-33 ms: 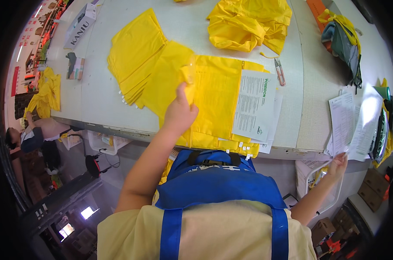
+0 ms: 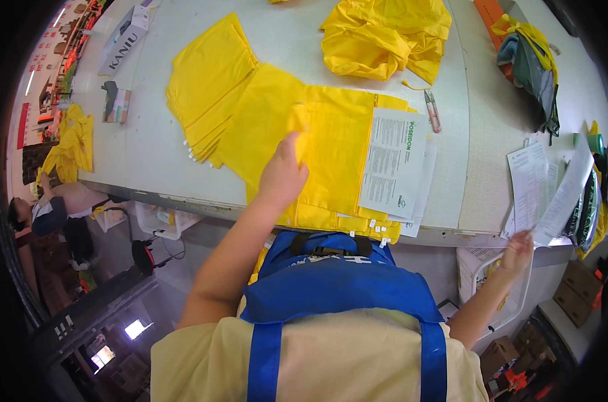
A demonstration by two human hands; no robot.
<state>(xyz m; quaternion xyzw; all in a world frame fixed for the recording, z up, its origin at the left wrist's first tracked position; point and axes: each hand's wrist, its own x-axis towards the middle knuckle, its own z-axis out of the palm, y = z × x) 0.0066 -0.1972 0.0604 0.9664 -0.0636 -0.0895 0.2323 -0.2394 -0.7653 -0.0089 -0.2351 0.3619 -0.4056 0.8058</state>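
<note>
My left hand (image 2: 284,175) is closed, thumb and fingers pinching the edge of a flat yellow fabric piece (image 2: 250,110). Its folded-up flap sticks out above my fingertips and is slightly blurred. Beneath and to the right, a flat stack of yellow fabric pieces (image 2: 334,144) with small white tags lies along the table's front edge. A printed sheet (image 2: 384,161) rests on that stack's right side. At the far right, my right hand (image 2: 518,253) pinches the lower corner of another printed sheet (image 2: 564,201), which is lifted and tilted. More printed sheets (image 2: 526,177) lie beside it.
Fanned yellow pieces (image 2: 210,74) lie at the back left. A crumpled yellow heap (image 2: 384,40) sits at the back, with thread snips (image 2: 433,111) nearby. A dark bag (image 2: 535,80) stands at the back right. A co-worker (image 2: 59,208) handles yellow fabric at the far left.
The sheet in my right hand has turned more edge-on and lost its bright glare. My right hand has shifted slightly left and up. The flap at my left fingertips has moved a little right.
</note>
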